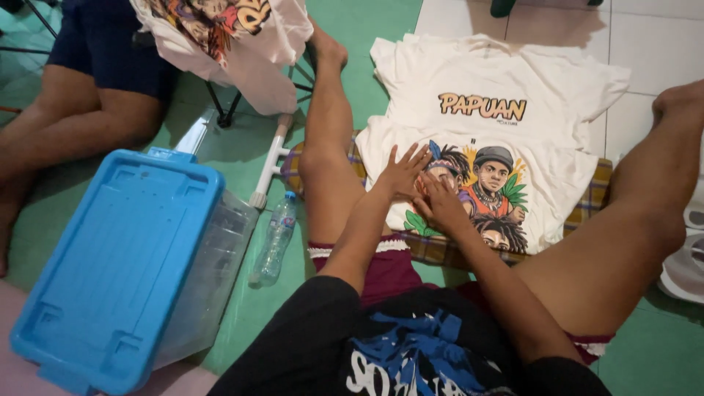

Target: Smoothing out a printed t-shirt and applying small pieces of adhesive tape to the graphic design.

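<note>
Floor fills most of what I see from where I sit: green flooring (249,147) under my legs and to my left, meeting pale square tiles (645,44) at the far right. A checked cloth (594,202) is spread between my outstretched legs, and on it lies a white T-shirt (469,81), front up, with orange lettering across the chest and a colourful print of faces and leaves below. My left hand (402,174) rests flat on the shirt at the left edge of the print, fingers spread wide and holding nothing. My right hand (442,204) lies just beside it, touching it, palm down on the printed part with fingers open and pressed to the fabric, gripping nothing either. To my left a clear plastic storage box (213,279) lies tipped on its side with its blue lid (117,268) facing up toward me; I cannot tell what is inside it. Just beside the box, a clear plastic bottle (275,238) lies on the green floor; whether it holds any liquid is hard to say. Beyond the bottle a white tube-like handle (270,163) lies on the floor near my left knee. At the far left another person's bare legs (81,117) rest on the floor, and another printed white garment (235,40) hangs over the dark frame of a folding stand (224,110).
</note>
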